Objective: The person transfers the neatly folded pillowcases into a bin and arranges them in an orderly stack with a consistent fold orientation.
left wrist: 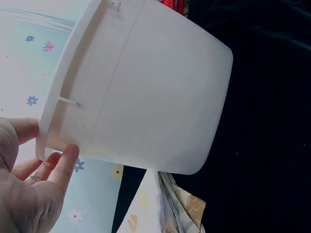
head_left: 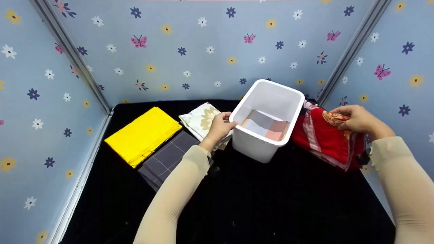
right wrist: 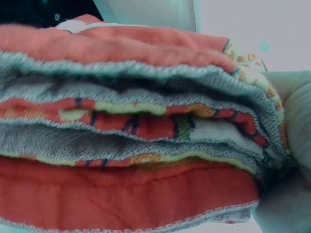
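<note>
My left hand [head_left: 221, 128] pinches the left rim of a white plastic bin [head_left: 255, 150], thumb on one side and fingers on the other. The bin stands tipped toward me, and a folded cloth with grey and salmon areas [head_left: 266, 123] lies inside. On the right, my right hand [head_left: 361, 119] grips a folded red patterned cloth [head_left: 325, 132] by its upper edge, right beside the bin. In the right wrist view the thick layers of the red cloth [right wrist: 126, 189] fill the picture, and only part of the hand [right wrist: 296, 126] shows at the edge.
To the left lie a folded yellow cloth [head_left: 144, 134], a dark grey checked cloth [head_left: 168, 157] and a white cloth with beige flowers [head_left: 200, 118], partly behind the left hand. Flower-patterned panels [head_left: 203, 40] enclose the black table surface [head_left: 271, 203] at the back and sides.
</note>
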A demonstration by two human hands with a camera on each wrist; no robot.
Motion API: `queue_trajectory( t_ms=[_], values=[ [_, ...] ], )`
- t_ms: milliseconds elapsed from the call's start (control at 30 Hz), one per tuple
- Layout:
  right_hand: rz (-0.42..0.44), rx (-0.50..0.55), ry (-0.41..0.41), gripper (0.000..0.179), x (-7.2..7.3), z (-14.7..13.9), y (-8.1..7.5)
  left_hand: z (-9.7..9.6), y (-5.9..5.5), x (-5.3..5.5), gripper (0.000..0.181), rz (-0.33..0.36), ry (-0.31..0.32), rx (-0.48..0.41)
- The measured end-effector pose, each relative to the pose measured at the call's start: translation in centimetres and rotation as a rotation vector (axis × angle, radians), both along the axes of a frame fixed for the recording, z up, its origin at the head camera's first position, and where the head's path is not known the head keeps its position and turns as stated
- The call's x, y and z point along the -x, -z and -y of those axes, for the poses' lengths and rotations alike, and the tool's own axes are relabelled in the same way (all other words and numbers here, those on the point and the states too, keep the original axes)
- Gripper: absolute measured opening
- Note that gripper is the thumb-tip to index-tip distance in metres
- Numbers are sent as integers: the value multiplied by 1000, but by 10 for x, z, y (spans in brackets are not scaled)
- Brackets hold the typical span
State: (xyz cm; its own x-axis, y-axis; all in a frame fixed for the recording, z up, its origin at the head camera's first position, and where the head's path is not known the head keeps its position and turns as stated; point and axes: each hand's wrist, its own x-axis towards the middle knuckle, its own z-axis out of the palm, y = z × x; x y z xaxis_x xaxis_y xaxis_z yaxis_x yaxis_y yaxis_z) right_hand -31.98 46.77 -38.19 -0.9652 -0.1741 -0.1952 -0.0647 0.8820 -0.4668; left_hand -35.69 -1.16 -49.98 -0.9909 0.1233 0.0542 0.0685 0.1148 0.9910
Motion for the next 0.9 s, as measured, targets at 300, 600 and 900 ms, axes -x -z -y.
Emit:
queue_trajectory(
  t_ms=[300, 600, 900],
  values=[
    [66, -63, -54, 60, -4, -1, -15, -1, -2, -1, 52, 1, 1, -3],
    [130, -90, -89, 52, -7, 7, -23, 0, -2, -1, 49, -28, -1, 45],
    [164, -100, -143, 54, -10, 12, -25, 3, -1, -9, 46, -115, -33, 162]
  ],
)
